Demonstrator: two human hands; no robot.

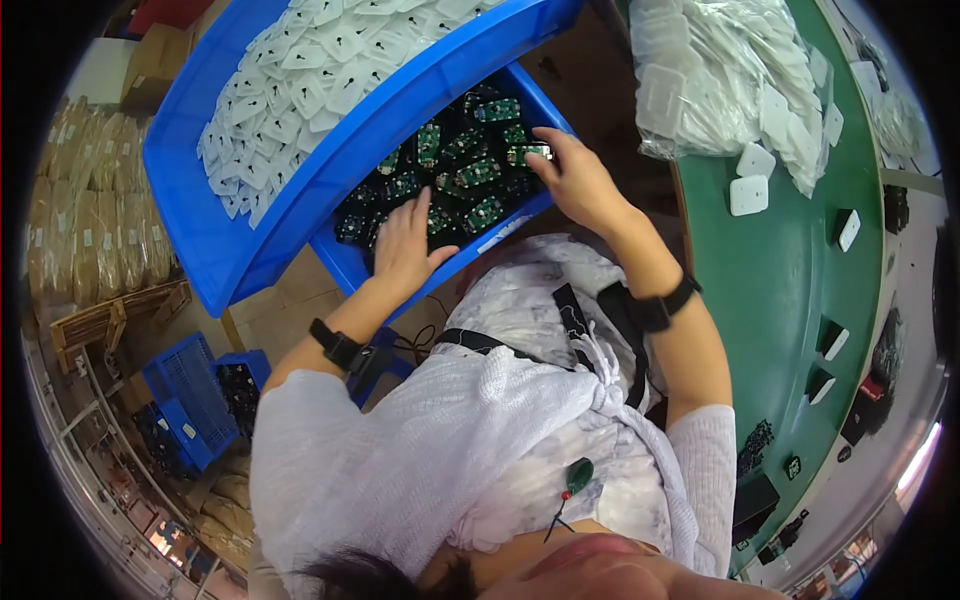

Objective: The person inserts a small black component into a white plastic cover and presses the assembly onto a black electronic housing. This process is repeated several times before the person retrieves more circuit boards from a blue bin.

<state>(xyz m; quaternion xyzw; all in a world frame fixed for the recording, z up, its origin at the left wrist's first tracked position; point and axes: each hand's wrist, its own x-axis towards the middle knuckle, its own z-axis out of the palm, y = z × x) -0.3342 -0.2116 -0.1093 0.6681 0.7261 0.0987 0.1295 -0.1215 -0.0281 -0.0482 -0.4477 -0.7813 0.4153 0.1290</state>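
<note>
My right hand (583,185) pinches a small green circuit board (530,153) in a black housing between thumb and fingers, at the right end of a lower blue bin (545,100). Fingers stretched and thumb apart, my left hand (403,245) lies open over the near left part of that bin, and nothing shows in its grip. Its fingertips rest among more green circuit boards (478,172) in black housings, which lie loose and tumbled between my hands. Part of the bin's far side is hidden under a larger blue bin (215,270).
White plastic covers (300,85) fill the larger bin, which overhangs from the upper left. A green table (745,260) on my right bears bagged white covers (700,70) and several white-and-black units (847,230). Blue crates (195,400) stand on the floor at left.
</note>
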